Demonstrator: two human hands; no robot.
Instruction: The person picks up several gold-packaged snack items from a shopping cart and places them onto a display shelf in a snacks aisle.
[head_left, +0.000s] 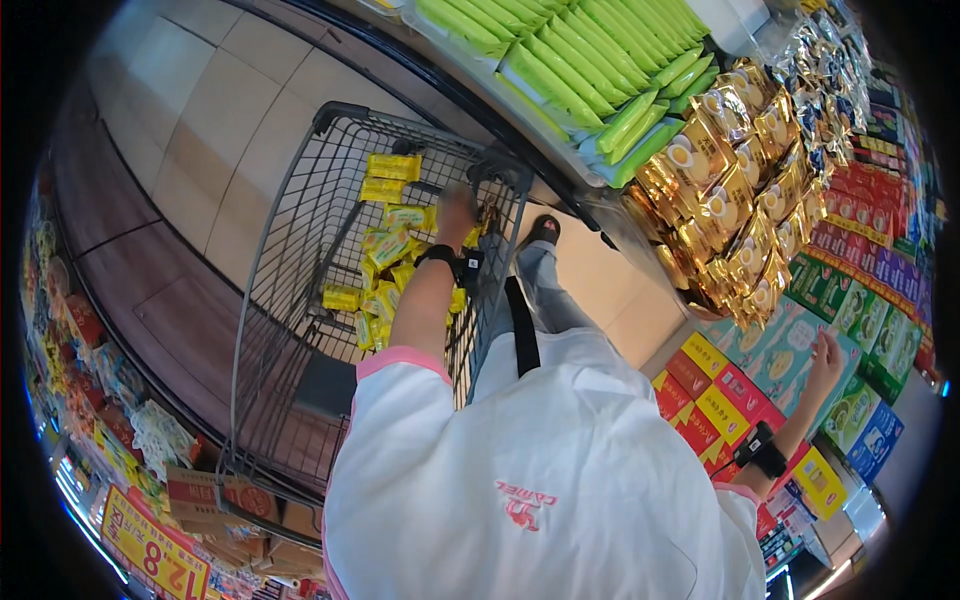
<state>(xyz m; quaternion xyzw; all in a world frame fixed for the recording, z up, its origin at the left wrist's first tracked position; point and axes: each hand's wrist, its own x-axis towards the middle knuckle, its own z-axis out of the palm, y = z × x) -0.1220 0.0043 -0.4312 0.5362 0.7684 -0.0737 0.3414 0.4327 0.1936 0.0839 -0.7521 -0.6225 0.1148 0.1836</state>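
My left hand (456, 210) reaches down into a grey wire shopping cart (327, 116), over a loose pile of small yellow packets (390, 247). It is blurred and seen from the back, so I cannot tell whether its fingers hold a packet. Two more yellow packets (394, 167) lie side by side near the cart's far end. Out to the right, my right hand (825, 360) is raised with nothing seen in it, its fingers partly extended. Behind it are stacked printed cartons (795, 337). A black band with a small device sits on each wrist.
Right of the cart, a display holds rows of green packs (570, 67) and heaped gold foil packets (720, 187). Red and yellow boxes (697, 397) stand nearer my right side. On the left are cardboard boxes (217, 495) and a yellow price sign (154, 544). Floor tiles (240, 97) run beyond the cart.
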